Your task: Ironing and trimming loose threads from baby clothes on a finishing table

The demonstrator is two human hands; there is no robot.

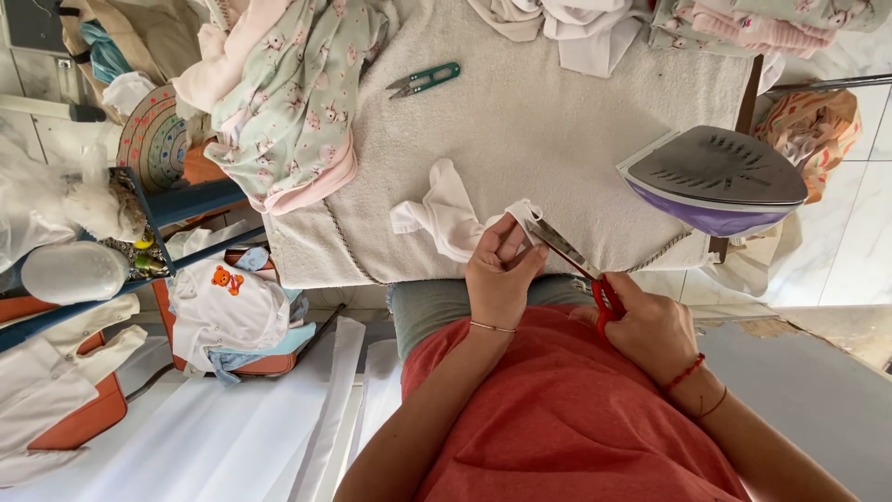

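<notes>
small white soft cotton garment (446,218) laid on towel-covered table (520,130), limp, light, best pinched near edge | left hand (502,274) grip closed on its corner | right hand (650,325) grip closed around red-handled scissors (581,265), blades seemingly at the cloth

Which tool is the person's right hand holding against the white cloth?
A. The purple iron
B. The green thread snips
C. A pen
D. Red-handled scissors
D: the right hand grips the red-handled scissors, their blades reaching the white cloth pinched by the left hand; the green thread snips and the purple iron sit untouched.
</notes>
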